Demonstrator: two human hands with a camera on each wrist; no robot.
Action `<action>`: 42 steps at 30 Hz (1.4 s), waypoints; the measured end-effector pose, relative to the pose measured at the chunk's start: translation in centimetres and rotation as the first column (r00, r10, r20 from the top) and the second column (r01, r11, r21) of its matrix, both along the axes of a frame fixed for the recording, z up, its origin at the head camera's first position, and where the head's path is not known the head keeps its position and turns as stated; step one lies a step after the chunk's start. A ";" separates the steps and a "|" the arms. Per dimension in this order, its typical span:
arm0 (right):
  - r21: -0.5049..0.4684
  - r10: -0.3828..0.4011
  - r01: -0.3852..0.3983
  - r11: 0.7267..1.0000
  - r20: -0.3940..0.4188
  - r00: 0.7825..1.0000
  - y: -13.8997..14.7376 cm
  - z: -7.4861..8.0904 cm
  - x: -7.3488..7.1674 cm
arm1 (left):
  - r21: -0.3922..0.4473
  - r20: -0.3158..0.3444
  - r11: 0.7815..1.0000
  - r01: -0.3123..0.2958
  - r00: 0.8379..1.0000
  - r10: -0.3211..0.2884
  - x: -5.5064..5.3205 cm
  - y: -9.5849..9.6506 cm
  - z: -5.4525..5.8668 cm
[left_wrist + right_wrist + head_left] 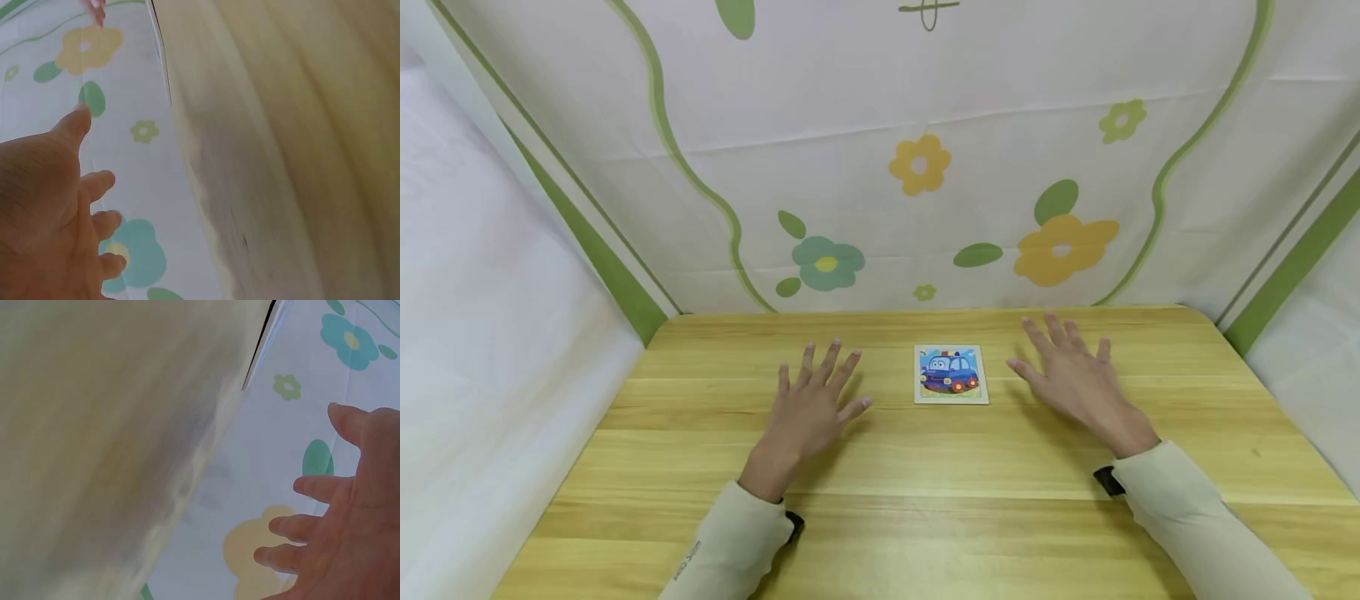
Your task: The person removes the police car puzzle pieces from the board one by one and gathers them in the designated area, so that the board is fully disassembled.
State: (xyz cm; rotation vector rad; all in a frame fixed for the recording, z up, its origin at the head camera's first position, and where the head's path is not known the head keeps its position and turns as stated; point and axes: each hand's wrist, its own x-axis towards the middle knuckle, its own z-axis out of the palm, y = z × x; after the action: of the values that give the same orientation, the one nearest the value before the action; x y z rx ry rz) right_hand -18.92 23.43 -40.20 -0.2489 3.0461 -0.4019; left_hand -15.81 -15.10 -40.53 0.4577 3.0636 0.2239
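Note:
A small square picture puzzle [952, 375] with a blue cartoon car and a pale border lies flat on the wooden table, between the two hands. To its left, the left hand [811, 408] is spread palm down over the tabletop, fingers apart and holding nothing. On the other side the right hand [1078, 383] is spread the same way, its thumb pointing toward the puzzle. In the left wrist view the left hand [56, 206] shows its palm side with fingers extended. The right wrist view has the right hand [344, 512] likewise bare, fingers apart.
The wooden table [925, 533] reaches back to a white cloth [850, 192] printed with flowers and leaves. White fabric [490, 350] with a green strip hangs along the left side, and similar fabric [1315, 333] along the right. Each wrist carries a black band.

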 end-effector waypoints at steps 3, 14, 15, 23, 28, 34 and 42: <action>-0.001 0.012 -0.012 1.000 0.014 1.000 -0.6 0.1 -0.4 | -0.013 0.019 0.999 0.032 0.999 -0.032 0.1 0.5 0.0; -0.002 0.086 -0.086 0.996 -0.003 0.996 -3.2 -0.2 -1.7 | 0.026 0.090 0.989 0.143 0.985 -0.145 0.0 3.6 0.2; -0.006 0.094 -0.094 0.996 -0.008 0.996 -3.5 -0.2 -1.8 | 0.026 0.101 0.988 0.155 0.982 -0.157 0.0 3.9 0.2; -0.042 0.162 -0.164 0.986 -0.040 0.986 -5.0 -0.2 -2.8 | 0.057 0.182 0.974 0.219 0.957 -0.226 -0.5 6.4 0.3; -0.086 0.183 -0.186 0.979 -0.050 0.982 -5.7 -0.4 -3.8 | 0.040 0.224 0.963 0.267 0.937 -0.269 -0.9 7.9 0.1; -0.135 0.208 -0.211 0.968 -0.031 0.978 -6.7 -0.5 -5.1 | -0.017 0.252 0.949 0.314 0.920 -0.300 -1.4 9.8 -0.2; -0.226 0.255 -0.246 0.943 0.011 0.967 -7.7 -0.5 -6.6 | -0.052 0.286 0.932 0.358 0.900 -0.329 -1.8 11.4 -0.4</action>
State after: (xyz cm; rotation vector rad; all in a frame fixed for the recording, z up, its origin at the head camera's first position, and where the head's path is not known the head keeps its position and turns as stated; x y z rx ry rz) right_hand -25.52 15.73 -40.70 -0.6237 2.8754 -0.7187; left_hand -17.57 -3.65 -40.97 0.8696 2.6523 0.1035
